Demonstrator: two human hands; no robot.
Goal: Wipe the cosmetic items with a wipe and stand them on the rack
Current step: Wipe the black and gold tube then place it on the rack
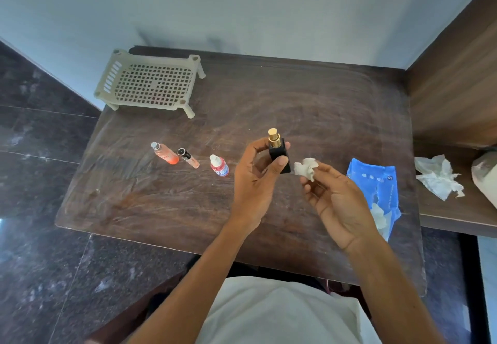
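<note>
Left hand (255, 179) grips a black bottle (279, 155) upright above the table (295, 96); right hand (336, 198) pinches a crumpled wipe (306, 169) just beside it. Three bottles (188, 156) stand unwiped, apparently; the rack (150, 82) holds nothing, so most work remains.

A dark wooden desk (295, 96) is standing against a pale blue wall (242, 7) over a dark speckled floor (40, 263). Crumpled tissue (438, 179) is lying on a lower wooden ledge (457, 217) to its right, beside a whitish bag (487, 179).
</note>
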